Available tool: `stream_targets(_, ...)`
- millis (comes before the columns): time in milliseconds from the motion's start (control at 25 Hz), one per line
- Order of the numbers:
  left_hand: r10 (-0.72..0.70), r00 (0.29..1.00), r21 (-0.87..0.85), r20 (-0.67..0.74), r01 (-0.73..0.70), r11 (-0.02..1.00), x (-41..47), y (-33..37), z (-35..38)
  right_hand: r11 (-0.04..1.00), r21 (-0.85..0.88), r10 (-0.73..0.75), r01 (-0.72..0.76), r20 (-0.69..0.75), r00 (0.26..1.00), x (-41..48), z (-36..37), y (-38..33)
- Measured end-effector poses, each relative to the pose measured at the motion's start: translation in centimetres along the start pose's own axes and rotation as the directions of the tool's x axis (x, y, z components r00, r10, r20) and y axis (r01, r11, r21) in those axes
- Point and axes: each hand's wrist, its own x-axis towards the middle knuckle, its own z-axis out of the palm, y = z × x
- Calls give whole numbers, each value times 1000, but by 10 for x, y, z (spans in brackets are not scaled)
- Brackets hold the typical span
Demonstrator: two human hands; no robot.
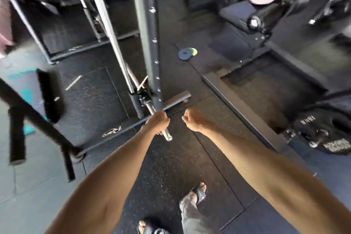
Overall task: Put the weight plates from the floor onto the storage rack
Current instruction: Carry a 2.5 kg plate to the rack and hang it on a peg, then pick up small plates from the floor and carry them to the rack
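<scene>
Fingers (164, 119) of L hand (158, 122) wrapped round chrome bar end (168, 137); R hand (191, 119) clenched, holding nothing. Blue plate (183, 54) overlapping green plate (194, 51), flat on floor (171, 167) at 12 o'clock from hands, well apart. Big black plates (326, 135) at 3 o'clock.

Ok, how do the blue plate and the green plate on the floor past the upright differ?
Colour: the blue plate is dark, the green plate bright lime. Overlap: the blue plate lies on top of the green plate. Visibility: the blue plate shows whole, centre hole included; the green plate shows only a crescent. Both lie flat on the floor.
</scene>
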Motion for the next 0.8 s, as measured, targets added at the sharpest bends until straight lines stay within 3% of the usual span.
stream_targets(200,44,983,142,177,-70,987,56,81,60,994,54,96,-100,63,993,22,-25,100)
stream_targets(480,75,939,222,335,-157,962,131,147,97,979,91,169,-185,163,972,63,-43,185)
stream_targets(800,-14,945,221,328,-62,973,269,194,79,991,9,128,-135,270,954,198,-86,235)
